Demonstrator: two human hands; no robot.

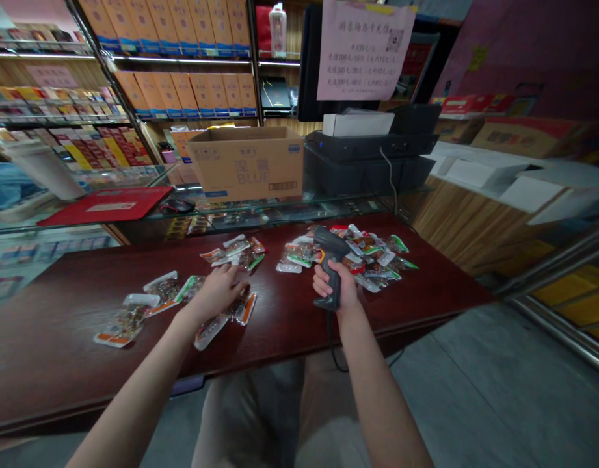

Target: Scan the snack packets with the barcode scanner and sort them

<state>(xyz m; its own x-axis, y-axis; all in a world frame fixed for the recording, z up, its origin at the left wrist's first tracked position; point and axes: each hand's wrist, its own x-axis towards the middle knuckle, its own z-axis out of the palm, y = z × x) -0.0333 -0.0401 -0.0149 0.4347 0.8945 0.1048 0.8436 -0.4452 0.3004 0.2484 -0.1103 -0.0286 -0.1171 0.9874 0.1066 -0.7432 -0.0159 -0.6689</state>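
Observation:
My right hand (342, 284) is wrapped round the grip of a black barcode scanner (332, 244), whose head points left and away from me. A cable hangs from its handle over the table edge. My left hand (220, 288) reaches over the small clear snack packets (224, 325) at the middle left, its fingers extended and the thumb apart. Just beyond its fingertips lie more snack packets (238, 250), and others (128, 318) are spread to the left. A larger pile of packets (377, 257) is behind and right of the scanner.
The dark red wooden table (274, 325) meets a glass counter at its far side. On the counter stand an open cardboard box (250, 162), a mouse (177, 205), a red mat (108, 205) and a black till machine (367, 166). A metal rail (562, 318) runs at the right.

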